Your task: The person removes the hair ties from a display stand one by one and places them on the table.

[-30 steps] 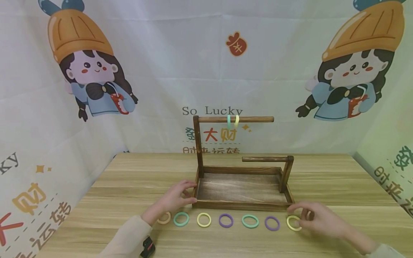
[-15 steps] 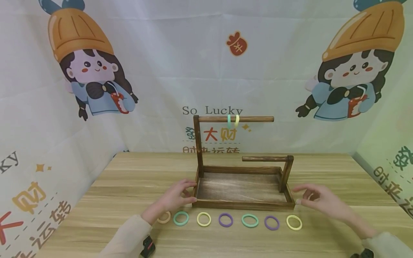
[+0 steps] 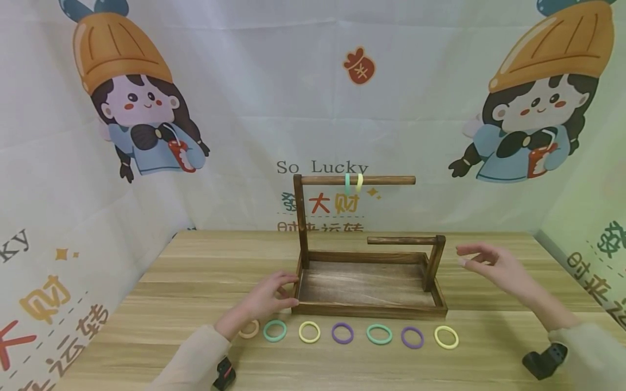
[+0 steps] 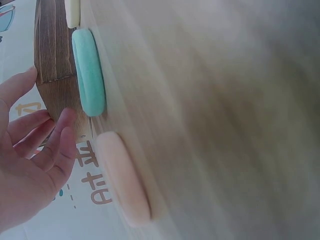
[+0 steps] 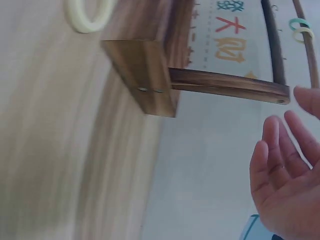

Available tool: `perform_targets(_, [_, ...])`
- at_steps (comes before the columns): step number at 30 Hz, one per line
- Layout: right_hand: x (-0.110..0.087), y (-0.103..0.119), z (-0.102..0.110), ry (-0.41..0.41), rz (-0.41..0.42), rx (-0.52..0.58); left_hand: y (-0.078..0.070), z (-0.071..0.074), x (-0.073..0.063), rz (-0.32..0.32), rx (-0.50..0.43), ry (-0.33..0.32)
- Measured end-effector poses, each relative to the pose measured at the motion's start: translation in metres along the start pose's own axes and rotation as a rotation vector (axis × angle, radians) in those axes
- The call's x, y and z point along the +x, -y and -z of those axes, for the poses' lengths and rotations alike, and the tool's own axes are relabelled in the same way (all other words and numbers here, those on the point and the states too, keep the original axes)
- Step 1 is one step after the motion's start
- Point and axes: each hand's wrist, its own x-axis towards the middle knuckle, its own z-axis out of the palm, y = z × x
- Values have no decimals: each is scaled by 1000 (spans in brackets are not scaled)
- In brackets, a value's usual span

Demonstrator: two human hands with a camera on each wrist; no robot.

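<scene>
A dark wooden rack with a shallow tray base (image 3: 369,311) stands on the table. My left hand (image 3: 264,297) rests against its left end, thumb at the front corner, fingers loosely bent along the side wall (image 4: 62,95). From the rack's tall arm (image 3: 323,181) hang a mint-green ring (image 3: 348,183) and a yellow ring (image 3: 360,182). The short arm (image 3: 401,240) is bare. To the right of the short post (image 3: 434,263), my right hand (image 3: 496,267) is raised in the air. Nothing lies between its parted thumb and fingers (image 5: 272,135).
Along the rack's front lies a row of rings: peach (image 3: 250,329), mint-green (image 3: 275,330), yellow (image 3: 310,332), purple (image 3: 342,333), mint-green (image 3: 379,334), purple (image 3: 413,338) and yellow (image 3: 446,337). A printed cloth (image 3: 235,136) hangs behind the table (image 3: 220,255).
My right hand has risen from beside the right-hand yellow ring, past the rack's right corner, up to the height of the short arm. The left hand, rack and rings have stayed put.
</scene>
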Motion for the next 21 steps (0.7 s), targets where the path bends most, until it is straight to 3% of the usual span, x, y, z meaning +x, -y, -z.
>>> perform_targets(7, [12,14,12,-29,-108,-19,-1,1,-1,-5,5,3])
perform_targets(21, [45,45,30,-56,-87,20,0,0,0,4,4,2])
